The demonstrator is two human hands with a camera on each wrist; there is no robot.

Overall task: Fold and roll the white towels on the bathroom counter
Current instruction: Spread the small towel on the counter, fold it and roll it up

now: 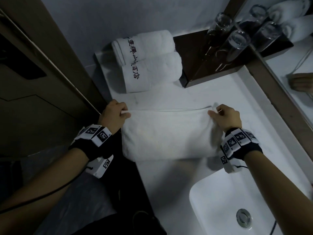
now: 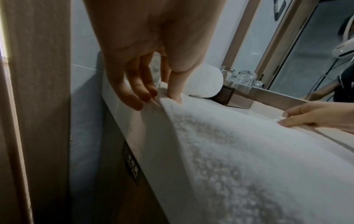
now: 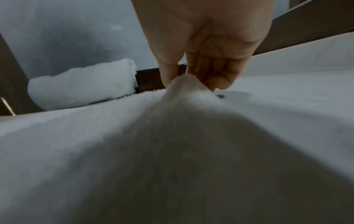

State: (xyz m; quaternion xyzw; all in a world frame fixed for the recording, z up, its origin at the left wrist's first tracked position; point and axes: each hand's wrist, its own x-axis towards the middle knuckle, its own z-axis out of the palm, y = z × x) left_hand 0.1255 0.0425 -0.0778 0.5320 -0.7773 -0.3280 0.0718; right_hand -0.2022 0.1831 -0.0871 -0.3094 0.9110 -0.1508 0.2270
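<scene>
A white towel (image 1: 167,134) lies folded across the white counter (image 1: 211,92), its near edge at the counter's front. My left hand (image 1: 116,112) pinches its far left corner, seen between thumb and fingers in the left wrist view (image 2: 164,92). My right hand (image 1: 225,114) pinches the far right corner, lifted into a peak in the right wrist view (image 3: 187,81). The towel's far edge is stretched straight between both hands. Two rolled white towels (image 1: 149,61) with dark lettering lie side by side at the back of the counter.
A dark tray (image 1: 210,65) holding upturned glasses (image 1: 235,44) stands right of the rolled towels, against the mirror (image 1: 291,65). A white sink basin (image 1: 237,200) lies at the near right. A wooden door frame (image 1: 55,56) borders the counter on the left.
</scene>
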